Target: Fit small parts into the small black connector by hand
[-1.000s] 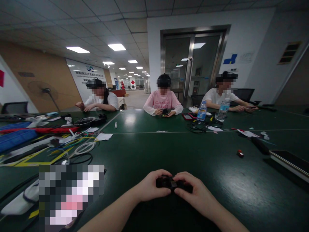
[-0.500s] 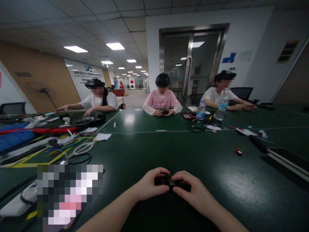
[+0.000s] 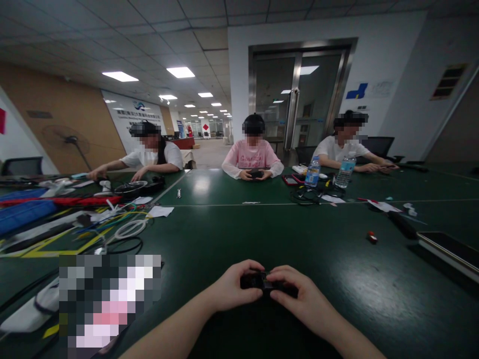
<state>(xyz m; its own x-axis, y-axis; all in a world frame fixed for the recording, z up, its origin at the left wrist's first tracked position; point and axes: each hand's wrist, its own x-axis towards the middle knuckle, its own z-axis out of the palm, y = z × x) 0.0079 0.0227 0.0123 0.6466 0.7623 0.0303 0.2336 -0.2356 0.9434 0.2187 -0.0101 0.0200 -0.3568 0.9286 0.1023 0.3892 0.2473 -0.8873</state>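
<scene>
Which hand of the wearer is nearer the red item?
Right. In view, the right hand is below-left of the red item; the left hand is farther left.

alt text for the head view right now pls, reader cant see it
A left hand and right hand together hold a small black object at a green table. Opposite sits a person in pink, flanked by two people in white. A small red item lies to the right.
</scene>
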